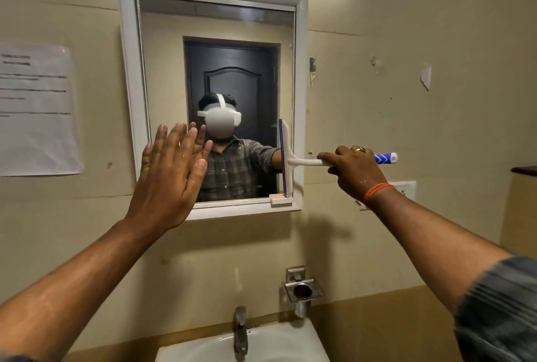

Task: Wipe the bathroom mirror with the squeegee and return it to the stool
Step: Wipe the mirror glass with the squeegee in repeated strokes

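The right hand (353,171) is curled round the white handle of the squeegee (286,158), whose blade stands upright against the right edge of the mirror (232,27). The left hand (171,175) is raised before the mirror's lower left part, fingers straight, holding nothing. Below, a tap (240,329) stands over a white sink (279,344).

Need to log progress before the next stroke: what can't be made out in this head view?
- Stool: outside the frame.
- Squeegee blade contact with the mirror: not discernible from this angle.
- Left hand: touching the glass or hovering, unclear.
- Squeegee handle middle: covered by the right hand.
- Wall notice: text blurred.
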